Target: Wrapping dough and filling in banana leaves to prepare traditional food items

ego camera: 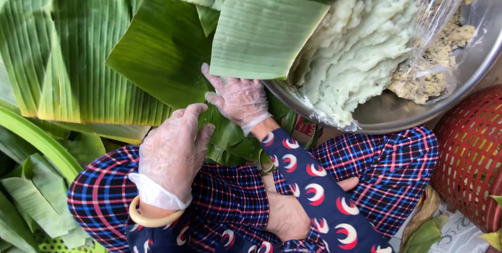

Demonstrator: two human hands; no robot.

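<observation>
My right hand (238, 97), in a clear plastic glove, grips the lower edge of a pale green cut piece of banana leaf (261, 30) and holds it above a large dark green leaf (162, 49). My left hand (175, 151), also gloved and with a cream bangle (151, 217) at the wrist, lies with fingers apart on my knee, its fingertips at the edge of the dark leaf. Both hands are over my lap, which is covered by plaid trousers (230, 195).
A metal basin (470, 64) at the upper right holds white dough (361, 43) and a plastic bag of yellowish filling (439, 59). A red woven basket (470, 159) stands on the right. Banana leaves (57, 49) are piled on the left and behind.
</observation>
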